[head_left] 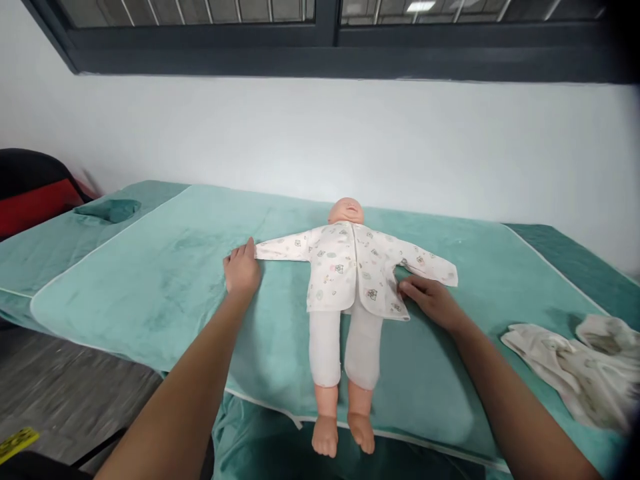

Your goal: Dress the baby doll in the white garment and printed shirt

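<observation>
Teal plush blanket spread smooth over the table; at centre frame, baby doll on its back, arms out, printed cotton jacket already on and closed, white leggings pulled up, bare plastic feet past the near hem. Left hand flat, fingers loosely curled at the cuff of the left-frame sleeve, gripping nothing; right hand open, palm down by the jacket's hem, only smoothing left. Lower right: crumpled cream cloth, untouched.

We have open teal mat left of the doll; crumpled cloths block the right, wall close behind.
</observation>
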Action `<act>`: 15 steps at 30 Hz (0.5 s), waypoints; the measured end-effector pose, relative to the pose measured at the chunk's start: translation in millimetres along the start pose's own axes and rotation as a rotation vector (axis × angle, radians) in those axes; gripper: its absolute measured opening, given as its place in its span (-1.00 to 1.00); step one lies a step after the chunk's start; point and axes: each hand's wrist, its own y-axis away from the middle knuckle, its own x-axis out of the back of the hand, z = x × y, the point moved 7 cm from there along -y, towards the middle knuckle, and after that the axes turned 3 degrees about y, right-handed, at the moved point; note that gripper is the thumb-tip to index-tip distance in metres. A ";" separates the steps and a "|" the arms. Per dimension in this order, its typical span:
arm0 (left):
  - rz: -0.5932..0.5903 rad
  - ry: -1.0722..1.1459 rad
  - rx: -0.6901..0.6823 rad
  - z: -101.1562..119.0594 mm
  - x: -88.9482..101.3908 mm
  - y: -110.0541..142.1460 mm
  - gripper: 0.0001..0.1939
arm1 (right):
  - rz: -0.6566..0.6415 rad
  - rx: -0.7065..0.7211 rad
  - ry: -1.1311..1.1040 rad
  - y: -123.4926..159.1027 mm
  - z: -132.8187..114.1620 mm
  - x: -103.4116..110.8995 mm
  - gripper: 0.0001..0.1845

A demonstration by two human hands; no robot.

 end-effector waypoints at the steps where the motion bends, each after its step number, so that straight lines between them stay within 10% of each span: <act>1: 0.005 0.003 0.000 -0.1 0.1 -0.1 -0.37 | -0.039 0.038 0.038 4.8 -6.2 -6.4 -0.52; 10: 0.014 0.057 -0.023 0.3 1.2 0.2 -0.37 | 0.041 0.074 0.021 57.9 -45.4 -44.2 -0.52; 15: -0.002 0.061 -0.022 0.9 2.3 1.5 -0.36 | 0.472 -0.184 -0.084 68.2 -23.9 -23.2 -0.60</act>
